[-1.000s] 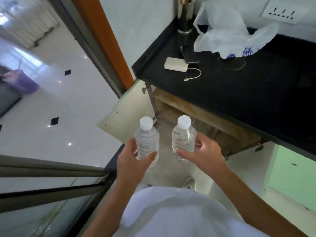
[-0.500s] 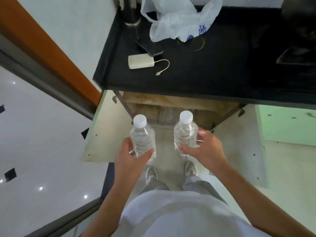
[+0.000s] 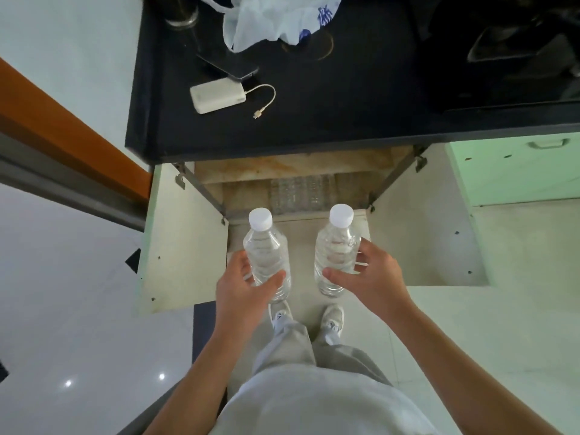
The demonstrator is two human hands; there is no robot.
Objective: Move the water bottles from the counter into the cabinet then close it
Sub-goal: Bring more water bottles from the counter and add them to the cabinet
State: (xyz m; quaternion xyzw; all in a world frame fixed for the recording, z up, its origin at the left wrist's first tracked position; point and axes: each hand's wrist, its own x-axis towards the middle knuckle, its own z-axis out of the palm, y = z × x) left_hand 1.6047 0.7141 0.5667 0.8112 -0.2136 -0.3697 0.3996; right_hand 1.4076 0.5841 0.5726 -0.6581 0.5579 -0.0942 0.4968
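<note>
Here, the carrying step of the task is shown. The left bottle [image 3: 266,255] is gripped in the left hand [image 3: 241,287] and the right bottle [image 3: 335,249] in the right hand [image 3: 373,277]. In each case the fingers [image 3: 364,251] are curled round the lower body of the bottle and clamped on it. Both bottles are held upright in the air, apart from each other, below the front edge of the black desk [image 3: 314,130] and in front of the open cabinet [image 3: 292,169]. The left door [image 3: 185,240] and the right door [image 3: 423,233] are swung wide. A row of stored bottles [image 3: 298,193] can be made out on the shelf inside (their number cannot be told). A power bank [image 3: 218,97] and a plastic bag [image 3: 273,17] lie on the desk.

The transfer is judged to be under way, with closing not yet begun. For the next move, the bottles would need to be lowered, passed forward under the desk edge, set upright near the stored row without toppling it, and released. Both doors would then have to be swung shut.
</note>
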